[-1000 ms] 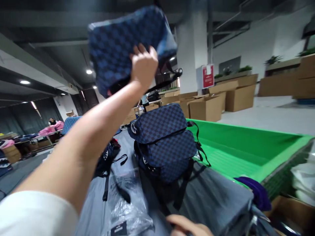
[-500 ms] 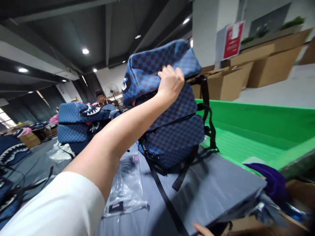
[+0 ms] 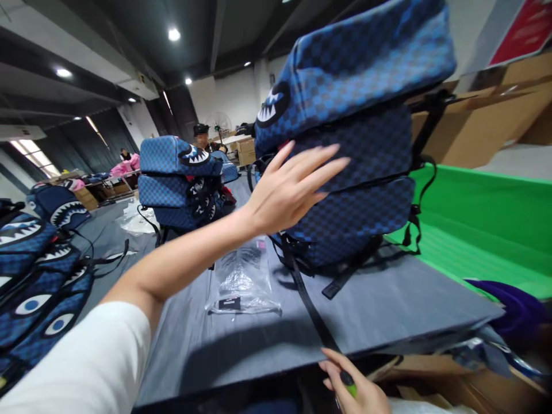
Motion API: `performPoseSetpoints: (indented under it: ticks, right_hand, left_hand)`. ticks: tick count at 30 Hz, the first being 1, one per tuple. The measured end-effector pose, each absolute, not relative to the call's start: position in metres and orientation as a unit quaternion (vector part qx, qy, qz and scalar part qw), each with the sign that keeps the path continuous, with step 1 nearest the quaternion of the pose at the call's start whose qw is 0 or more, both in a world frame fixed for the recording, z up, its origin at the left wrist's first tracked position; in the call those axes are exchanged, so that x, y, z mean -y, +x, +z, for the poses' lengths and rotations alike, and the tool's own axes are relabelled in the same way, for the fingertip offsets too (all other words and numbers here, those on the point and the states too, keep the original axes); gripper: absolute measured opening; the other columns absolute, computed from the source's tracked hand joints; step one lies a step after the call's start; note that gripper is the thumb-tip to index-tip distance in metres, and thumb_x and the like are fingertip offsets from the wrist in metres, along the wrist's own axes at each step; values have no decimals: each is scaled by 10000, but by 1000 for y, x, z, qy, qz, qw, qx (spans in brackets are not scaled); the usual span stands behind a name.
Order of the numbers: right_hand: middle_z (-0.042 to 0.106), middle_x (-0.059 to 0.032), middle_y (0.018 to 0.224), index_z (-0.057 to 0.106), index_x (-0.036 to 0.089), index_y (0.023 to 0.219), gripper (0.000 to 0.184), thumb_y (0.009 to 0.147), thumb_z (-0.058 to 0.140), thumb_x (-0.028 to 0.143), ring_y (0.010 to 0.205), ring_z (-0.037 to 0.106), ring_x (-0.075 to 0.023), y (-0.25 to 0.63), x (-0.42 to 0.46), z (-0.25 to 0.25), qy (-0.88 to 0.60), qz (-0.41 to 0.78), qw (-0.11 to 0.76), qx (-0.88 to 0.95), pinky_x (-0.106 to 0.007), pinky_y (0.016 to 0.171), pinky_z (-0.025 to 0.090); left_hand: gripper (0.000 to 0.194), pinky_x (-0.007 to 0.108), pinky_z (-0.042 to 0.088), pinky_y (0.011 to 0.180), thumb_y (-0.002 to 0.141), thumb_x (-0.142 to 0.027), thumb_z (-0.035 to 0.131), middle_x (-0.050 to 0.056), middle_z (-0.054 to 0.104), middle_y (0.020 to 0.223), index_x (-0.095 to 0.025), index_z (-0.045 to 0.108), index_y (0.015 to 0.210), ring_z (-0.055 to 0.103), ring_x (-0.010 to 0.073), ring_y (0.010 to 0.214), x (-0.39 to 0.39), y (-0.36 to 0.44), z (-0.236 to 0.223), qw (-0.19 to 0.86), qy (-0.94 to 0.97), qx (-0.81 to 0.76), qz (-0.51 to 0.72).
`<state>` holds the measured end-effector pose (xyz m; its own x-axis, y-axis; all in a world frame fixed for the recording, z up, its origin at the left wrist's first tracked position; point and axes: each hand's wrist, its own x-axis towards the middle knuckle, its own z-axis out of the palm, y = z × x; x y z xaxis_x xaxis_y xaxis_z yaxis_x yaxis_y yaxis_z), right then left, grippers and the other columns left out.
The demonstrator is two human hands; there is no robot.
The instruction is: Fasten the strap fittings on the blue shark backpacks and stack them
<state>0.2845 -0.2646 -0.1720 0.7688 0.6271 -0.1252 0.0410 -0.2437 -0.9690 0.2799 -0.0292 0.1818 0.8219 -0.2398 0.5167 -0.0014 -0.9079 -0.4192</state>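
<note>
The left hand (image 3: 287,192) is extended with its fingers apart and nothing in its grasp, in front of the stack of blue checked backpacks (image 3: 349,213); whether the fingertips touch the fabric cannot be told. The right hand (image 3: 364,394), low at the near edge of the table (image 3: 401,305), is closed around a small tool (image 3: 348,383) with a black and green handle. A black strap (image 3: 308,299) runs from the stack down to the table edge, its end close to the right fingertips. The stack stands on the table, its top backpack (image 3: 371,63) tilted, with a green bin (image 3: 487,201) beyond its right side. A clear plastic bag (image 3: 244,276) lies to the left of the strap; farther left stands a second stack (image 3: 159,190). Probable hazards: the tilted top backpack could slide off if the left hand knocked the soft, uneven layers beneath it, and the strap, if caught by the right hand or the tool, could drag the stack toward the edge.
</note>
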Motion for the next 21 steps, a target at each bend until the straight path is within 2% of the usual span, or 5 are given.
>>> performPoseSetpoints:
  ticks: [2,6,9,15,21]
  right_hand:
    - [788,-105,925,727,202,1105,551,775,588,621,782,769,-268,286,240,-158,-767,218,564,214,-302,746,598]
    - [761,-130,1079,695,153,1200,526,863,466,486,991,736,-274,297,161,-128,-836,113,441,308,-354,867,568]
    - [673,-144,1295,602,142,1356,520,896,430,313,1170,662,-246,294,93,-115,-884,64,288,362,-356,975,518]
    - [611,-182,1379,660,177,1302,513,818,525,76,1293,569,-339,214,4,-126,-878,37,143,455,-426,990,518]
    - [603,-58,1417,619,279,1325,559,804,584,78,1375,492,-298,109,-69,-122,-769,50,127,624,-387,1085,463]
  left_hand:
    - [569,460,254,1214,1004,-367,363,98,249,1642,-249,287,1555,224,204,1520,-5,231,106,37,-968,73,-236]
    - [756,601,290,1187,856,-491,645,162,251,1626,-279,372,1528,222,395,1499,-56,166,-45,-59,-977,164,-123]
    - [648,643,262,1185,868,-554,593,149,308,1603,-280,504,1449,254,412,1479,-71,144,-114,-128,-972,187,-60]
    - [737,585,58,1249,869,-624,521,58,136,1650,-317,371,1521,36,319,1531,-91,69,-157,-211,-945,247,-35]
    - [664,597,154,1242,874,-525,521,-60,165,1616,-416,345,1504,145,309,1524,-139,-61,-182,-156,-911,379,-56]
